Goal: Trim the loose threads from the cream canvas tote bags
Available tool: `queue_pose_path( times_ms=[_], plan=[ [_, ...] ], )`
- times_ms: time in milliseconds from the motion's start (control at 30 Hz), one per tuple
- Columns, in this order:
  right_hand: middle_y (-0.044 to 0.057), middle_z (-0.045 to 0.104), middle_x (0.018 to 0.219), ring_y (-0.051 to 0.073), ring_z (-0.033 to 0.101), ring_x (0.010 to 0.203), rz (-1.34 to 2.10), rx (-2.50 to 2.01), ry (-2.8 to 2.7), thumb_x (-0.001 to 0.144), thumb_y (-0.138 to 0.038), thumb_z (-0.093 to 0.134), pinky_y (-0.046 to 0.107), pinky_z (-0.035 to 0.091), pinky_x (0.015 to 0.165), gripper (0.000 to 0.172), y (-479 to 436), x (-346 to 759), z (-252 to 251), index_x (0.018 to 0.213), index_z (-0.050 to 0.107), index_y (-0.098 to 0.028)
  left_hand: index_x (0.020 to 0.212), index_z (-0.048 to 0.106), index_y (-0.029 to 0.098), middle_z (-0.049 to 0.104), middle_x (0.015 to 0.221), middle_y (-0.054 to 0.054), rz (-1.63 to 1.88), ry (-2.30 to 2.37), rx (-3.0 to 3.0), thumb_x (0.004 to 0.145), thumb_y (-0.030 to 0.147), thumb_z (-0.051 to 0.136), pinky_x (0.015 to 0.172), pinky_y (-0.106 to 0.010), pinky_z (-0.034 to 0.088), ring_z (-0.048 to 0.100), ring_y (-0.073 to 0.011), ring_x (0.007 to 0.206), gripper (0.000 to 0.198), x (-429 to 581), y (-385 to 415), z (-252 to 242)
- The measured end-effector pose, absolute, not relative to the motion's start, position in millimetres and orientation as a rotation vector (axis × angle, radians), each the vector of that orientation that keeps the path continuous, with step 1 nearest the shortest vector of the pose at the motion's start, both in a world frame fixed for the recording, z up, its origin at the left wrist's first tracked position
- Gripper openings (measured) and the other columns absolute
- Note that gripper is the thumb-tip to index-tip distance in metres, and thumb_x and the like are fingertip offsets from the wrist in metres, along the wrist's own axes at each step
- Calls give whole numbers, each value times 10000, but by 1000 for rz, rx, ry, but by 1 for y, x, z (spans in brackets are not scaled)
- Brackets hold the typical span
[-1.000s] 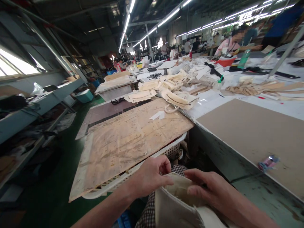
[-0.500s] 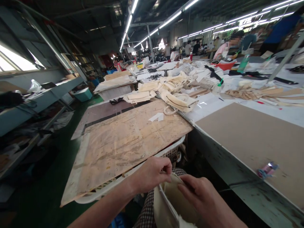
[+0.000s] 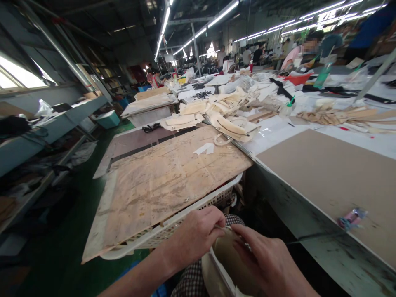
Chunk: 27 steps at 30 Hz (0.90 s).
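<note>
A cream fabric bag (image 3: 213, 270) stands with its open mouth upward over my checkered lap (image 3: 190, 280). My left hand (image 3: 206, 229) pinches the far part of its rim between thumb and fingers. On the other side of the opening, my right hand (image 3: 261, 255) grips the rim, thumb inside the bag and fingers over the edge. The two hands are close together, with a short stretch of rim between them. The bag's lower part runs out of view at the bottom.
Ahead, a worn board (image 3: 161, 181) lies across a white plastic basket (image 3: 185, 216). Cream bag pieces (image 3: 232, 128) are heaped on the long table. A brown sheet (image 3: 334, 173) and a small pinkish object (image 3: 352, 218) lie to the right. A co-worker (image 3: 293, 55) sits farther back.
My right hand has shifted forward and slightly left along the rim, nearer to my left hand. The view has moved slightly.
</note>
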State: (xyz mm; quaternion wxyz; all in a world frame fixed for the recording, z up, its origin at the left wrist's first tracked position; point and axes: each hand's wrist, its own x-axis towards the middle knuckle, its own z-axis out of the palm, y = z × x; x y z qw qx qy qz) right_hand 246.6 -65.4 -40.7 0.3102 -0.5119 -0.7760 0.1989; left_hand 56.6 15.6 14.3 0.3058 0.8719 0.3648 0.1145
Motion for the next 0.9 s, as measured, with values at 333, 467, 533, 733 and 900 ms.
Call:
queue_pose_path(
  times_ms=[333,467,533,733,900],
  plan=[
    [38,599,916,131,591,677,475,-1402,-2152,977,-187,380,229,436,566,176,-62,251,-16,945,551,-216,736,523,189,602,758,20,271,1196,2320,804,87,586,633,-262,359,559,-148,712,138,67,-1,26],
    [20,573,809,129,551,598,286,-1414,-2205,975,-200,397,232,357,491,194,-59,249,-9,834,530,-216,735,511,194,595,742,11,267,1212,2340,790,78,560,617,-278,335,548,-154,687,138,69,-4,26],
    [15,559,758,140,537,563,129,-1404,-2249,956,-186,420,248,321,469,194,-57,247,-8,795,524,-220,735,503,196,589,736,7,271,1219,2363,798,82,551,611,-286,323,544,-159,676,139,69,-5,25],
    [8,550,677,169,564,521,-178,-1481,-2209,856,-105,452,272,293,446,195,-57,242,-9,731,528,-235,752,509,199,571,721,21,302,1211,2393,805,73,557,590,-290,295,532,-161,664,145,71,-9,22],
    [-9,572,647,161,591,480,-196,-1610,-2149,798,-98,476,279,278,432,181,-59,240,-14,703,543,-236,732,489,199,556,709,29,336,1167,2429,819,68,535,572,-291,265,506,-154,637,164,73,-10,19]
  ],
)
